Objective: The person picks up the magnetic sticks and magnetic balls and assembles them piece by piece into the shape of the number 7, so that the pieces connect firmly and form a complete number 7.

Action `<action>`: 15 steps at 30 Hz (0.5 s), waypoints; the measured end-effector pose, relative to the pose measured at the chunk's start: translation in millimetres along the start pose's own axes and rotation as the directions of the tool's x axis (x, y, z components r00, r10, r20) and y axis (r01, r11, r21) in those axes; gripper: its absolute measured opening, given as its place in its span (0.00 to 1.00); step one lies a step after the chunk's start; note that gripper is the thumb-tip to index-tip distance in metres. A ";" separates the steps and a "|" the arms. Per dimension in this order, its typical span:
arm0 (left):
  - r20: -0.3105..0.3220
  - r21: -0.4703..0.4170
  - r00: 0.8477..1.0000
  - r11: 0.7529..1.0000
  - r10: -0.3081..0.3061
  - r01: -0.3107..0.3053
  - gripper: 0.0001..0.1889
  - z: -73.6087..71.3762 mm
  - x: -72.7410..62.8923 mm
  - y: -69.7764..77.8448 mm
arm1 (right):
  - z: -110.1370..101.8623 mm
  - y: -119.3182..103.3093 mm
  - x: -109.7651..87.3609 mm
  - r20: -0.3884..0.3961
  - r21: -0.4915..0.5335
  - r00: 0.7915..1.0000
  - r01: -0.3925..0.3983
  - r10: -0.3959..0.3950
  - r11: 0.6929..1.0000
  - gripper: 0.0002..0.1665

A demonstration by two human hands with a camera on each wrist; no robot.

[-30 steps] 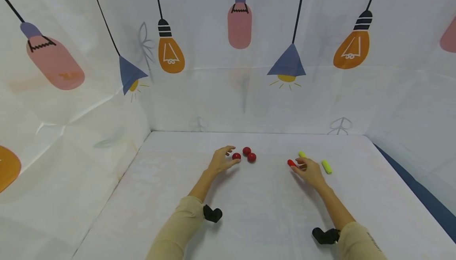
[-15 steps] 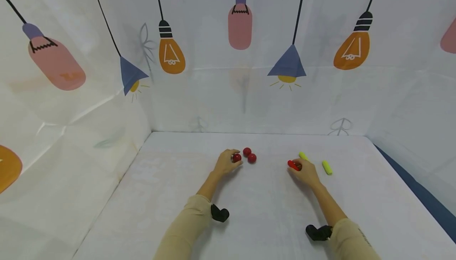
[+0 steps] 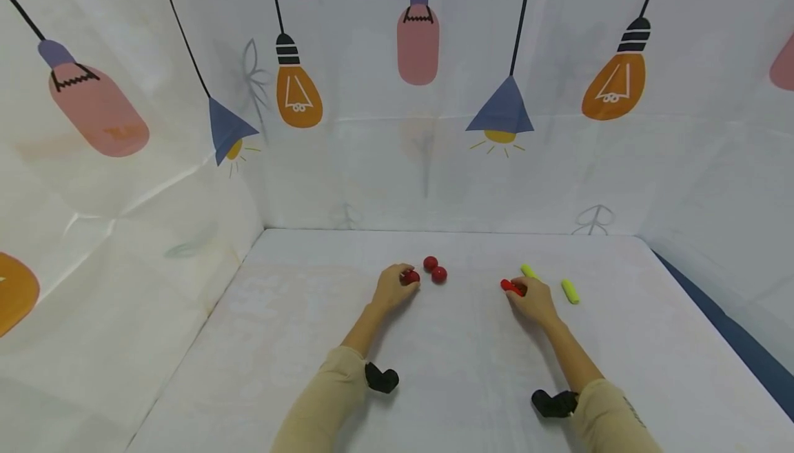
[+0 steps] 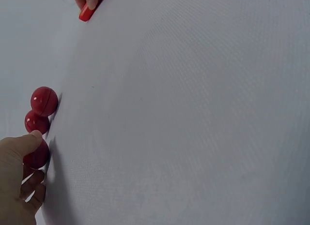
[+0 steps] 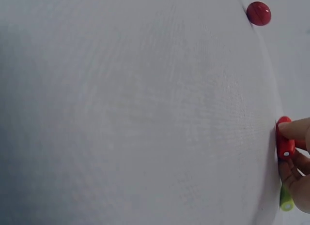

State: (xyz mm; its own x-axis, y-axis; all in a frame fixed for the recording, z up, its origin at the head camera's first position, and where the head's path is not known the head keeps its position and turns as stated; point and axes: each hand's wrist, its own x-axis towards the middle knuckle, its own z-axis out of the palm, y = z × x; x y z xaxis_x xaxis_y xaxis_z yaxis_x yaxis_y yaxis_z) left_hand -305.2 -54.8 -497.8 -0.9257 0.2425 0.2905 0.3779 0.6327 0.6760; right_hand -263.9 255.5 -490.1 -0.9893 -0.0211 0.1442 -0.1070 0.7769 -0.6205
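At the back of the white table my left hand [image 3: 389, 290] pinches a glossy red ball [image 3: 412, 277] between thumb and fingers. In the left wrist view the thumb covers part of this held ball [image 4: 36, 157]. Just right of it lie two more red balls [image 3: 431, 263], close together. Farther right, my right hand [image 3: 536, 301] grips a short red stick [image 3: 509, 287]. The right wrist view shows the red stick [image 5: 286, 146] with a whitish dot on its end. A yellow-green stick [image 3: 528, 271] sits behind the right hand, partly hidden. Another yellow-green stick [image 3: 570, 292] lies to its right.
A white cloth wall printed with lamps [image 3: 499, 108] rises behind the table [image 3: 459, 370] and along both sides. Dark blue material [image 3: 726, 322] shows beyond the right table edge. Black wrist mounts [image 3: 381, 378] stick out from both sleeves.
The left hand has moved slightly right and its fingers have closed round the nearest red ball. My right hand's fingers have tightened on the red stick, which has hardly moved.
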 end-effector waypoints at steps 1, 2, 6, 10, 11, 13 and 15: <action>-0.002 -0.010 1.000 1.000 -0.013 0.013 0.20 -0.4 -1.4 -0.5 | 0.5 0.8 0.1 -0.004 -0.003 1.000 0.008 -0.008 1.000 0.19; -0.004 -0.024 1.000 0.999 -0.026 0.026 0.21 -0.9 -2.7 -1.0 | 1.1 1.5 0.1 -0.008 0.000 1.000 0.013 -0.013 1.000 0.19; -0.009 -0.074 0.998 0.995 -0.060 0.059 0.22 -2.2 -7.2 -2.7 | 2.5 3.2 -0.1 -0.011 0.009 0.999 0.034 -0.034 0.999 0.19; 0.006 -0.099 0.998 0.993 -0.062 0.063 0.21 -4.5 -10.2 -3.3 | 3.4 2.0 -0.7 0.013 0.045 0.999 0.029 -0.029 0.999 0.19; 0.013 -0.103 0.998 0.992 -0.066 0.067 0.21 -5.0 -10.8 -3.1 | 3.3 1.3 -0.9 0.024 0.055 0.999 0.029 -0.031 0.998 0.20; 0.026 -0.103 0.998 0.993 -0.063 0.065 0.21 -5.9 -12.2 -3.1 | 3.0 -0.6 -1.2 0.038 0.075 0.998 0.037 -0.040 0.996 0.20; 0.038 -0.105 0.997 0.992 -0.062 0.065 0.21 -6.3 -13.7 -3.0 | 2.4 -3.2 -2.0 0.051 0.089 0.997 0.052 -0.056 0.995 0.19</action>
State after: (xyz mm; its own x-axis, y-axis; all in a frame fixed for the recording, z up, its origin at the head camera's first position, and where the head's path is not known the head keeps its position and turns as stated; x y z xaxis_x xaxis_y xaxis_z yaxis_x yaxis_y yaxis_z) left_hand -293.6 -64.7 -499.5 -0.9473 0.2308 0.2223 0.3166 0.5663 0.7610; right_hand -261.8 251.5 -490.3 -0.9855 -0.0968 0.1397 -0.1664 0.7153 -0.6787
